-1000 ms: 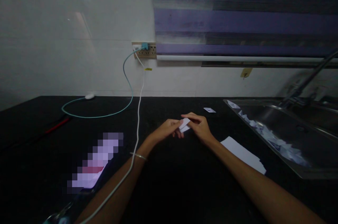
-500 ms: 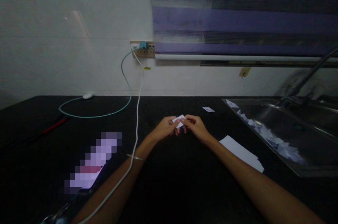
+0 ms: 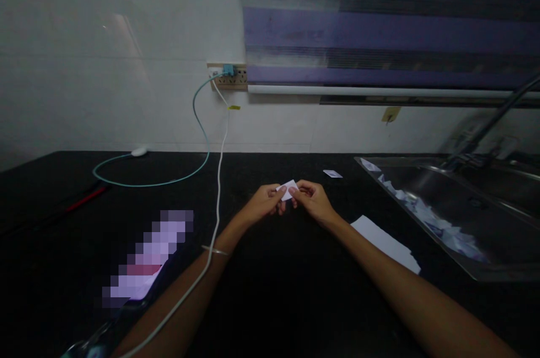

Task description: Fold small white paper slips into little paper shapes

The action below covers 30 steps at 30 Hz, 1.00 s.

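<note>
My left hand [image 3: 264, 204] and my right hand [image 3: 313, 200] meet over the black counter [image 3: 270, 290]. Between their pinched fingertips they hold a small white piece of paper [image 3: 288, 189], folded and tilted. A thin bangle sits on my left wrist. A white cable [image 3: 217, 200] crosses over my left forearm.
White paper sheets [image 3: 386, 243] lie right of my right arm. A small paper scrap [image 3: 332, 173] rests farther back. The steel sink [image 3: 485, 257] at right holds several paper scraps [image 3: 439, 229]. A lit phone [image 3: 145, 259] lies at left. A teal cable [image 3: 169, 181] runs to the wall socket [image 3: 230, 78].
The hands drew closer together and slightly left, and the paper between them looks smaller and more folded than a second ago.
</note>
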Each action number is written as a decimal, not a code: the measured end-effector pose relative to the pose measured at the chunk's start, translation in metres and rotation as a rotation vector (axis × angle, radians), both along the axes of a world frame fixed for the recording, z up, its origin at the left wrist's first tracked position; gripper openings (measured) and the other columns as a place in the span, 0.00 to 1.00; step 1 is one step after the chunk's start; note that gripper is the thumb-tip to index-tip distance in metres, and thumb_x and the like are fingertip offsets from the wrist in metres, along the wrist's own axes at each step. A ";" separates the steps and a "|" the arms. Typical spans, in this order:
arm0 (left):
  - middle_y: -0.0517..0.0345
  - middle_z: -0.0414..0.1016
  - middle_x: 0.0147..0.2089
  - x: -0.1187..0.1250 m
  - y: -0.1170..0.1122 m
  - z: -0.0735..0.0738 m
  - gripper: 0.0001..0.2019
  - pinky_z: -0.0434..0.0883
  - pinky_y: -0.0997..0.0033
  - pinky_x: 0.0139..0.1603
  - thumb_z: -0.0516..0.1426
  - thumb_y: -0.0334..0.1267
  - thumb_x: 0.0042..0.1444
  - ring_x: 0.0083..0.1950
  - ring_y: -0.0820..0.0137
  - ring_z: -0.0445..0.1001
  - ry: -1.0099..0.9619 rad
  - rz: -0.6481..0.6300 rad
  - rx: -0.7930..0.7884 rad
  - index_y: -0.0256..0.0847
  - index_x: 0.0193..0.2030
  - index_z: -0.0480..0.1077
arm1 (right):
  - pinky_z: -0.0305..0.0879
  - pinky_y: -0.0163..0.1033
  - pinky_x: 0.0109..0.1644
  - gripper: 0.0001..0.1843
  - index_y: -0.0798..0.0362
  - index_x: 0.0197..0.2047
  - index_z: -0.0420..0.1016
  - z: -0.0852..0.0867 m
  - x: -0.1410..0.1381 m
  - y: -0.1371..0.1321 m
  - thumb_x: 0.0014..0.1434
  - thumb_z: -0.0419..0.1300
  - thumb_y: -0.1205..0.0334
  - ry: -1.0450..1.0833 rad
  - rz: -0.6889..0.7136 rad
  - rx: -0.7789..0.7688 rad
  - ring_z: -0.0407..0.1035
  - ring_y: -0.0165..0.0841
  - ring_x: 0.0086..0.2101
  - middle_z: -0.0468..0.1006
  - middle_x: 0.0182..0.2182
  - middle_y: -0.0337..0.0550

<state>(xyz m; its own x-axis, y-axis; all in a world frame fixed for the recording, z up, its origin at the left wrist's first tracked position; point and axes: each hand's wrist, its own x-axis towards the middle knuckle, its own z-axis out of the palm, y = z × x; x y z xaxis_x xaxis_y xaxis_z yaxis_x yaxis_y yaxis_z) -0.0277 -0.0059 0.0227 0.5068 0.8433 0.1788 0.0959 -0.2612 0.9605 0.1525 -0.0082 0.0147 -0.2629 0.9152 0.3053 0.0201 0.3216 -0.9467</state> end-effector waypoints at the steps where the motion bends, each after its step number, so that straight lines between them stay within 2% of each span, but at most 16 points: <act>1: 0.59 0.70 0.23 0.000 0.001 -0.001 0.27 0.58 0.80 0.19 0.52 0.60 0.61 0.19 0.79 0.65 -0.004 0.002 0.004 0.33 0.35 0.72 | 0.60 0.36 0.30 0.20 0.54 0.31 0.74 0.000 0.000 0.000 0.54 0.65 0.44 -0.003 0.001 -0.004 0.65 0.29 0.23 0.72 0.22 0.37; 6: 0.59 0.71 0.24 -0.001 0.003 -0.004 0.26 0.59 0.79 0.20 0.54 0.60 0.60 0.21 0.78 0.67 -0.029 0.004 0.033 0.33 0.36 0.71 | 0.60 0.35 0.30 0.18 0.54 0.30 0.73 0.000 -0.001 0.000 0.55 0.66 0.46 0.000 0.033 -0.030 0.65 0.28 0.23 0.71 0.22 0.36; 12: 0.59 0.70 0.23 -0.004 -0.001 0.001 0.27 0.59 0.79 0.22 0.54 0.61 0.59 0.21 0.77 0.66 -0.016 -0.043 0.052 0.34 0.34 0.71 | 0.61 0.35 0.30 0.19 0.53 0.29 0.72 0.000 -0.001 -0.002 0.56 0.63 0.44 0.018 0.061 -0.069 0.64 0.28 0.23 0.71 0.22 0.36; 16: 0.58 0.71 0.23 -0.006 -0.001 0.002 0.28 0.60 0.78 0.23 0.52 0.62 0.60 0.22 0.77 0.67 0.011 -0.104 0.063 0.33 0.35 0.72 | 0.59 0.35 0.29 0.21 0.53 0.27 0.71 0.002 -0.002 -0.005 0.60 0.59 0.43 -0.038 0.010 0.000 0.63 0.28 0.23 0.69 0.21 0.36; 22: 0.59 0.70 0.22 -0.006 -0.002 0.003 0.25 0.58 0.78 0.23 0.51 0.57 0.62 0.22 0.77 0.66 0.010 -0.120 0.057 0.34 0.33 0.71 | 0.57 0.35 0.29 0.21 0.53 0.26 0.72 0.006 -0.001 -0.008 0.61 0.59 0.45 -0.099 -0.046 0.098 0.62 0.29 0.24 0.69 0.21 0.37; 25: 0.59 0.71 0.23 -0.005 -0.002 0.001 0.25 0.58 0.77 0.23 0.49 0.57 0.64 0.21 0.78 0.65 -0.002 -0.099 0.031 0.34 0.34 0.71 | 0.57 0.36 0.29 0.21 0.53 0.27 0.74 0.007 0.000 -0.008 0.60 0.60 0.44 -0.086 -0.059 0.092 0.62 0.30 0.24 0.70 0.22 0.38; 30: 0.57 0.71 0.23 -0.005 0.001 -0.002 0.27 0.59 0.78 0.22 0.48 0.59 0.63 0.20 0.78 0.65 0.001 -0.047 0.014 0.35 0.29 0.69 | 0.56 0.36 0.29 0.20 0.53 0.28 0.74 0.010 0.001 -0.009 0.59 0.60 0.45 -0.072 -0.129 0.119 0.61 0.30 0.24 0.68 0.21 0.38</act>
